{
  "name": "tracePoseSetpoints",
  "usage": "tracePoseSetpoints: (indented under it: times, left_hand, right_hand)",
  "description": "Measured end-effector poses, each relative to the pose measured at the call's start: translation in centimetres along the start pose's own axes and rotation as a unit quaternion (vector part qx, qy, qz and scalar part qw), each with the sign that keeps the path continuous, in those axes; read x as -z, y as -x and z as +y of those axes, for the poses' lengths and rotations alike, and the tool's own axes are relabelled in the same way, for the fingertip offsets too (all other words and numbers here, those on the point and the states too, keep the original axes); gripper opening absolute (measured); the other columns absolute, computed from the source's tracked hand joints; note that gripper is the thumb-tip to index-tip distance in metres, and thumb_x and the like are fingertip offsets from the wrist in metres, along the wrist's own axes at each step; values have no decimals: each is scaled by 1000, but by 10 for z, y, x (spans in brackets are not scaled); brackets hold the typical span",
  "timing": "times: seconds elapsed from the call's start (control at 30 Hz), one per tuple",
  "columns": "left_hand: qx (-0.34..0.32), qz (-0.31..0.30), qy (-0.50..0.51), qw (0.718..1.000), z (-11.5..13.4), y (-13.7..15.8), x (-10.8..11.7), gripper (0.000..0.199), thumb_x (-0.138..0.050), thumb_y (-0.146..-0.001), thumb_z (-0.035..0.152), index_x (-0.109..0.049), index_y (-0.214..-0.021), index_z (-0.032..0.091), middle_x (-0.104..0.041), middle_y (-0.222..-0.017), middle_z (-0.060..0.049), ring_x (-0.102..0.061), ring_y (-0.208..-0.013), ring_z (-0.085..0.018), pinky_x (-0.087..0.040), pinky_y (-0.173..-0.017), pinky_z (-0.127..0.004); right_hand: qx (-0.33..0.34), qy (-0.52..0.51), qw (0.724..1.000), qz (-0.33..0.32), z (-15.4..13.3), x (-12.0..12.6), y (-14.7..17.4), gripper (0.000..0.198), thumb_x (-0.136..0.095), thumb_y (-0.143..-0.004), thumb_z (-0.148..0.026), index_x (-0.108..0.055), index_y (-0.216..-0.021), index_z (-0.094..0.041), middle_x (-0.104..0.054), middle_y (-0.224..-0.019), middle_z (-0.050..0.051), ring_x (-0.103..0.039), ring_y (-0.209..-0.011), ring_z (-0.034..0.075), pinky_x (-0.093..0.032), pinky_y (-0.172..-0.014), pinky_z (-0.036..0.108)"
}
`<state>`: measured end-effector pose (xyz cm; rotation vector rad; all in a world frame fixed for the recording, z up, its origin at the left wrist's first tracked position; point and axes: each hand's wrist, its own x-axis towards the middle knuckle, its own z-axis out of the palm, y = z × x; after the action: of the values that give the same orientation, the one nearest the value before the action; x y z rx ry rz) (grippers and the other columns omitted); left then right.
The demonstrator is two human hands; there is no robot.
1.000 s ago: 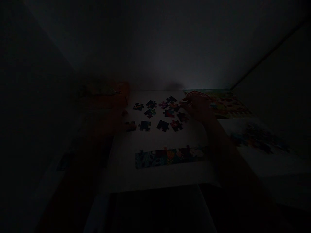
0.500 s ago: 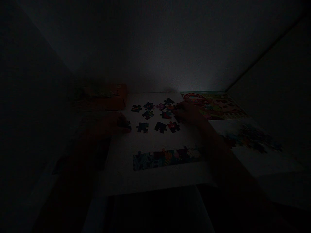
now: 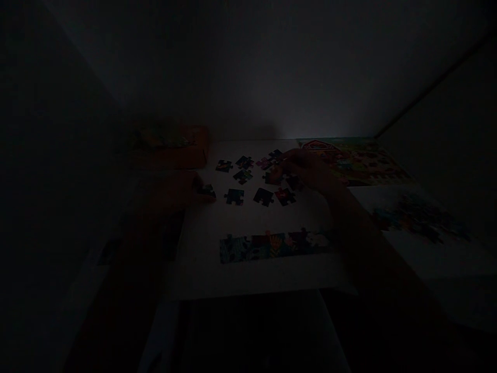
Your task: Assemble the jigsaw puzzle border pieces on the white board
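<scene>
The scene is very dark. My left hand (image 3: 184, 189) is closed on a dark jigsaw puzzle piece (image 3: 207, 190) at the left of the white board. My right hand (image 3: 310, 170) reaches over loose pieces, its thumb and forefinger apart. Below its fingertips lies a dark puzzle piece (image 3: 272, 178), partly covered; another piece (image 3: 294, 182) sits under the palm. Several loose pieces are spread between my hands, among them a dark blue one (image 3: 235, 197) and a reddish one (image 3: 285, 196). Nearer to me, a joined strip of puzzle pieces (image 3: 272, 245) runs across the board.
An orange box (image 3: 186, 150) stands at the back left. At the back right lies a colourful farm picture (image 3: 353, 160), with a heap of puzzle pieces (image 3: 423, 215) in front of it. A white wall (image 3: 248, 77) rises behind the white board (image 3: 248, 280).
The view has shifted, so everything sits a little higher and further right. My right hand's fingers now cover more of the pieces beneath them. My left hand still holds its piece.
</scene>
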<state>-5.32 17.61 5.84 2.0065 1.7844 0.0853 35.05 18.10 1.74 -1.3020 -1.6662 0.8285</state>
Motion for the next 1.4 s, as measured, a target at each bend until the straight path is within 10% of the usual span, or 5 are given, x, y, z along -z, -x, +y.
tracePoseSetpoints:
  times: [0.6,0.9,1.4]
  left_hand:
    - [-209,73,272,936,21,-7,-15,21,-81,-100,44,-81,-110,25,-88,-117,-7,-84,-110,-27,-69,-100,-42]
    - [-192,84,310,927,18,-13,-22,22,-87,-98,40,-83,-114,25,-88,-116,-7,-84,-106,-26,-69,-94,-40]
    - [-140,75,225,961,29,-2,-12,37,-79,-106,60,-83,-115,25,-88,-117,-9,-83,-97,-27,-69,-80,-37]
  right_hand:
    - [7,-81,992,-100,-26,-9,10,35,-98,-89,-56,-91,-112,-30,-87,-128,9,-80,-109,25,-70,-90,40]
    - [-20,-89,990,-106,-33,-10,11,36,-101,-87,-51,-85,-105,-24,-83,-100,6,-73,-83,18,-59,-64,30]
    - [-30,-55,995,-83,-30,-10,12,37,-100,-89,-53,-84,-108,-26,-84,-107,9,-77,-94,25,-65,-70,36]
